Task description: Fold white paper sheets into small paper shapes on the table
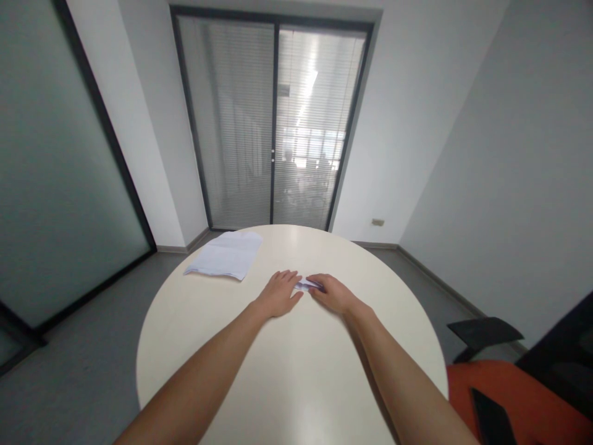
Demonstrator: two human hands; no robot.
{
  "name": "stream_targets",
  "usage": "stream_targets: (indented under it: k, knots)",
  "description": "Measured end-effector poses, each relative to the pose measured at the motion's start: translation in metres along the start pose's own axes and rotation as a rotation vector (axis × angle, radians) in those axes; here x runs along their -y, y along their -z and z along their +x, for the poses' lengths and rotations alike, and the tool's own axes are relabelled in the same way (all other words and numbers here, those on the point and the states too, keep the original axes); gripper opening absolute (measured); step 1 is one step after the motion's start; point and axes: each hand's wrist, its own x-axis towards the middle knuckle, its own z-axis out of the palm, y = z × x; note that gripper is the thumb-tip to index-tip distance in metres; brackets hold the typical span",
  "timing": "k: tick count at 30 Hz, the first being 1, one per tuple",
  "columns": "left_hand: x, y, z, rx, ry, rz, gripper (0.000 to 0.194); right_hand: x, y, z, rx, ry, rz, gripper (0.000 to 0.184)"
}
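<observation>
A small folded piece of white paper (302,285) lies on the round cream table (296,383), partly hidden under my fingers. My left hand (280,293) rests flat at the paper's left end, its fingers stretched out and its thumb apart. From the other side, my right hand (332,292) grips the paper's right end between its thumb and curled fingers. Farther left on the tabletop is a stack of white paper sheets (227,254), apart from both hands.
An orange chair (486,395) with a black armrest (485,334) stands close to the table's right edge. Beyond the far edge are glazed panels with blinds (227,123). A frosted glass partition (55,173) is on the left, and a white wall (523,173) on the right.
</observation>
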Motion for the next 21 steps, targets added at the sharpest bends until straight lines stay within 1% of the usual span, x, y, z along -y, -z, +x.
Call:
stream_targets:
  k: [5,10,15,21]
  knots:
    - [0.001,0.001,0.001,-0.023,0.034,0.006,0.045,-0.004,0.0,-0.001,-0.018,-0.074,0.005,0.039]
    - [0.003,0.004,0.002,-0.063,0.035,-0.012,0.04,-0.006,-0.001,-0.002,-0.038,-0.136,0.018,0.044]
    - [0.002,0.007,0.002,-0.063,0.119,0.013,0.04,-0.008,-0.001,-0.004,-0.063,-0.16,0.03,0.051]
    - [0.004,0.007,0.003,-0.076,0.17,0.026,0.035,-0.016,-0.002,-0.005,-0.103,-0.226,0.009,0.052]
